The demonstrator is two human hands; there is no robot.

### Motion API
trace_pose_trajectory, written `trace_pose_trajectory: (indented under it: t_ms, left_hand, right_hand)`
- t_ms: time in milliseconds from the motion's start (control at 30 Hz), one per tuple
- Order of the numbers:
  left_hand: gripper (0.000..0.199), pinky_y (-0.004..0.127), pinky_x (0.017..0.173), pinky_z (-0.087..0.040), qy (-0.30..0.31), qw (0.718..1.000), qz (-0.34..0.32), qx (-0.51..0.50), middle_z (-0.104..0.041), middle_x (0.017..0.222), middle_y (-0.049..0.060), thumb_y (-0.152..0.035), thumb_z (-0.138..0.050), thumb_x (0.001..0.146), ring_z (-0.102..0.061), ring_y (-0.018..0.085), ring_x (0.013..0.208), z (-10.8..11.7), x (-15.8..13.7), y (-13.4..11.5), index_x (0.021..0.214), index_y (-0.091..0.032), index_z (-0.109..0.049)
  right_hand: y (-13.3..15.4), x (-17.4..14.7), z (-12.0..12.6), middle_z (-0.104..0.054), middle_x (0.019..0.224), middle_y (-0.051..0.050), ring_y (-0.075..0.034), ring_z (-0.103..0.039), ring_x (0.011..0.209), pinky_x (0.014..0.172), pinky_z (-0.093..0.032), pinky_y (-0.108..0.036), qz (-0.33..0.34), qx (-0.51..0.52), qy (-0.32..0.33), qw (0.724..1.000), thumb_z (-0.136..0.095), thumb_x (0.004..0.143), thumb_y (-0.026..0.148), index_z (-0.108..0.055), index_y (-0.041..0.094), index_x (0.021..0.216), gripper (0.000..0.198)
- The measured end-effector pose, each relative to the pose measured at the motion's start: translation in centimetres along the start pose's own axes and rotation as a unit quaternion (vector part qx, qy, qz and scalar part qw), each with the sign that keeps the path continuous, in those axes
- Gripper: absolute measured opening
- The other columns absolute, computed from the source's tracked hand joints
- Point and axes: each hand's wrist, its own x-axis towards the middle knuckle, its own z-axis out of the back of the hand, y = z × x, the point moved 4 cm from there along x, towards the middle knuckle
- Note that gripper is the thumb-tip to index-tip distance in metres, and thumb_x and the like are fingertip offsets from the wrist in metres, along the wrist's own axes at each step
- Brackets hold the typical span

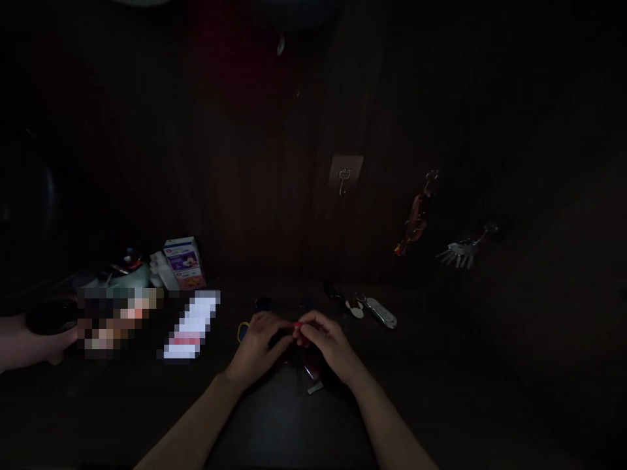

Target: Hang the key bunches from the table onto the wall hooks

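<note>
Pinching small red item (298, 325) betw. thumb & fingers of right hand (329, 337); narrow grip, item mostly covered. Reading clock from there, 12 twd wall (274, 215). Reaching in from 9 w/ left hand (257, 341), fingertips at or v. nr item; can't tell if gripping or only steadying, too dark. Can't judge height over tabletop (470, 398) either.

Main risk, as judged: losing the pinch. Likely causes: small size, poor light, uneven pull betw. two hands. Could drop into clutter at 5–6, on or nr silver key-like piece (315, 388) and partly hidden red-and-silver piece (311, 373). Prob. hard to pick out there, red on red.

Next out, at 9: yellow-rimmed tag (241, 331), just beside left hand. Could get nudged by a careless shift of left knuckles. At 10, dark blue disc (263, 304); at 12–1, second dark disc (306, 303). Both easily missed against dark surface, so easily bumped.

At 2–3, apart from right hand: whitish tag (354, 309), then long silver piece (381, 313). Could catch both if swinging right hand wide.

Farther, at 9: bright pixelated slab (193, 324); at 10, small box (183, 261). Low risk. At 2, on wall: hanging keys (460, 253), prob. clear of any slip.
</note>
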Motion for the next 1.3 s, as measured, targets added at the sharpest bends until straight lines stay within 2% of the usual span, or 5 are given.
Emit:
trace_pose_trajectory:
  t_ms: [467,667,900,1067,1300]
  left_hand:
    - [0.011,0.034,0.078,-0.044,-0.057,0.998,0.007,0.002,-0.068,0.081,0.003,-0.029,-0.055,0.084,-0.062,0.019,0.082,0.3,-0.3,0.3,0.084,-0.022,-0.064]
    - [0.015,0.033,0.077,-0.047,-0.128,0.986,0.098,-0.030,-0.066,0.081,0.003,-0.031,-0.051,0.086,-0.061,0.018,0.081,1.0,-0.9,1.0,0.083,-0.021,-0.061]
    - [0.013,0.029,0.076,-0.049,-0.142,0.968,0.165,-0.123,-0.067,0.087,0.002,-0.028,-0.050,0.085,-0.063,0.017,0.084,0.6,-1.0,1.9,0.091,-0.022,-0.060]
    - [0.012,0.029,0.078,-0.048,-0.099,0.966,0.161,-0.177,-0.067,0.087,0.003,-0.025,-0.049,0.085,-0.063,0.016,0.085,0.1,-0.7,1.6,0.088,-0.020,-0.060]
    - [0.011,0.028,0.078,-0.047,-0.100,0.959,0.165,-0.208,-0.064,0.088,0.002,-0.027,-0.046,0.087,-0.061,0.015,0.085,0.2,-0.5,1.2,0.090,-0.020,-0.055]
  right_hand:
    - [-0.3,-0.1,-0.2,-0.054,0.090,-0.001,-0.012,-0.054,0.071,0.063,-0.044,-0.025,0.022,-0.069,0.008,0.997,-0.061,0.079,0.044,-0.069,0.023,0.085,0.023]
    - [-0.6,-0.2,-0.1,-0.064,0.086,-0.001,-0.014,-0.060,0.075,0.068,-0.047,-0.027,-0.023,-0.072,-0.002,0.997,-0.059,0.080,0.042,-0.066,0.024,0.098,0.026]
    - [-2.6,0.1,-0.2,-0.067,0.064,0.000,-0.009,-0.047,0.039,0.040,-0.036,-0.021,-0.132,-0.066,0.023,0.989,-0.052,0.080,0.049,-0.055,0.022,0.118,0.047]
    - [-1.4,0.4,-1.2,-0.062,0.099,-0.003,-0.014,-0.060,0.076,0.067,-0.046,-0.026,-0.060,-0.087,0.075,0.992,-0.065,0.073,0.040,-0.070,0.020,0.085,0.024]
    - [-1.1,0.3,-0.2,-0.065,0.092,-0.001,-0.017,-0.058,0.088,0.081,-0.042,-0.030,-0.019,-0.064,0.006,0.998,-0.065,0.076,0.040,-0.063,0.021,0.077,0.019]
